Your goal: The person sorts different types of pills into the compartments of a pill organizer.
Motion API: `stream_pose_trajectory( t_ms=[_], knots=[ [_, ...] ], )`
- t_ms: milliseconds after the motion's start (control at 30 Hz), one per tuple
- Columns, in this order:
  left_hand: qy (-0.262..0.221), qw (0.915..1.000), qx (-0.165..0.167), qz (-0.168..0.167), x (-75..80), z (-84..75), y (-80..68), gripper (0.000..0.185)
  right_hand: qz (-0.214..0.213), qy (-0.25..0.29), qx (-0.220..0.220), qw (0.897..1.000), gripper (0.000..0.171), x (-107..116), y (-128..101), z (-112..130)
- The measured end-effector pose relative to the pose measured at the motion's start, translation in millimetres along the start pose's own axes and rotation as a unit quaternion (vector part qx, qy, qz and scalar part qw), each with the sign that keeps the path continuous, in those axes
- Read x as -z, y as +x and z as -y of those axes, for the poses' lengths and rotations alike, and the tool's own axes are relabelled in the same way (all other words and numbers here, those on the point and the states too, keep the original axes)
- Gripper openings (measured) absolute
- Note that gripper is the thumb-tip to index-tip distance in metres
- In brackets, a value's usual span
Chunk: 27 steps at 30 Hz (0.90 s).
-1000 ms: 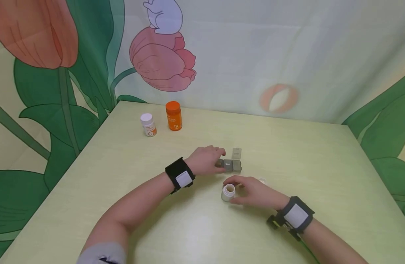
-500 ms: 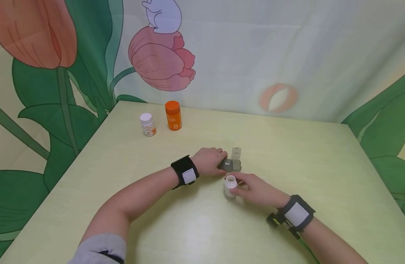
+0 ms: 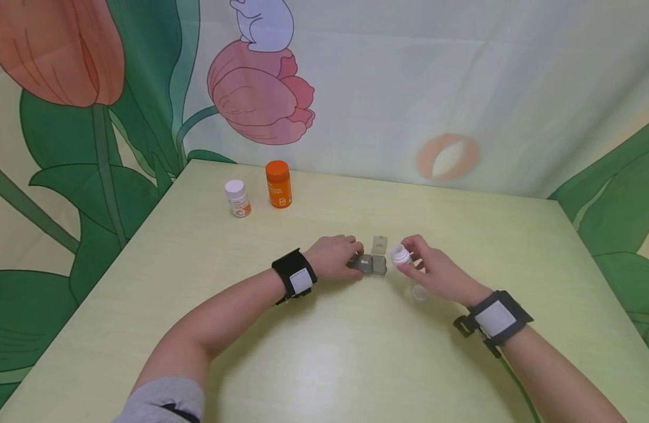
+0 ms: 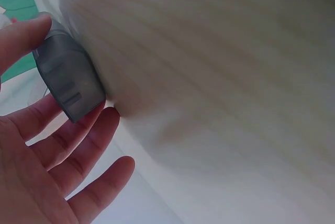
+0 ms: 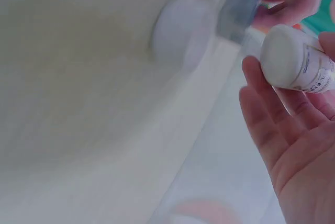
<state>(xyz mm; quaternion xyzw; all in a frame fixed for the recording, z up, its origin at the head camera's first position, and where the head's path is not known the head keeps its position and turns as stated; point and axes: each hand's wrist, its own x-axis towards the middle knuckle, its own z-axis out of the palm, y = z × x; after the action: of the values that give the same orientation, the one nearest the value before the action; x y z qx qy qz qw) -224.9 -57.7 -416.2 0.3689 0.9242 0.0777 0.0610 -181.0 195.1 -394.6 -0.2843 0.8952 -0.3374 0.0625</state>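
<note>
head view: a person sits at a pale yellow-green table (image 3: pixel 250 329). the left hand (image 3: pixel 332 257) rests on the table, fingers curled round the left end of a small grey pill organiser (image 3: pixel 371 264), whose right compartment has its clear lid (image 3: pixel 379 244) flipped up. the right hand (image 3: pixel 432 267) holds a small white bottle (image 3: pixel 401 256) off the table, tipped with its open mouth toward the organiser, just right of the open compartment. a white cap (image 3: pixel 420 292) lies on the table under that hand. at the far left edge stand a white-capped bottle (image 3: pixel 237 198) and an orange bottle (image 3: pixel 278 184), well apart from the hands

left wrist view: thumb and fingers (image 4: pixel 68 145) pinch the grey pill organiser (image 4: pixel 69 80) against the tabletop

right wrist view: curled fingers (image 5: pixel 272 109) grip the small white bottle (image 5: pixel 296 59), its base toward the camera; the white cap (image 5: pixel 180 30) shows blurred on the table
</note>
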Motion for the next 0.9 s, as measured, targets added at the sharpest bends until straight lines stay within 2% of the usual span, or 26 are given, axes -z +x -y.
stream_pose_trajectory(
  t_ms=[333, 600, 900],
  knots=[
    [-0.002, 1.0, 0.003, -0.002, 0.4, -2.4, 0.6, 0.042, 0.025, -0.128, 0.013, 0.991, 0.039, 2.6, 10.0, -7.7],
    [0.003, 1.0, 0.004, -0.001, 2.1, -5.0, 0.5, 0.043, 0.023, -0.145, 0.002, 0.989, 0.037, 0.7, 13.4, -8.6],
    [-0.003, 0.9999, 0.009, -0.005, -1.2, -4.6, 0.5, 0.044, 0.023, -0.174, 0.02, 0.984, 0.04, 2.9, 15.3, -5.3]
  ],
)
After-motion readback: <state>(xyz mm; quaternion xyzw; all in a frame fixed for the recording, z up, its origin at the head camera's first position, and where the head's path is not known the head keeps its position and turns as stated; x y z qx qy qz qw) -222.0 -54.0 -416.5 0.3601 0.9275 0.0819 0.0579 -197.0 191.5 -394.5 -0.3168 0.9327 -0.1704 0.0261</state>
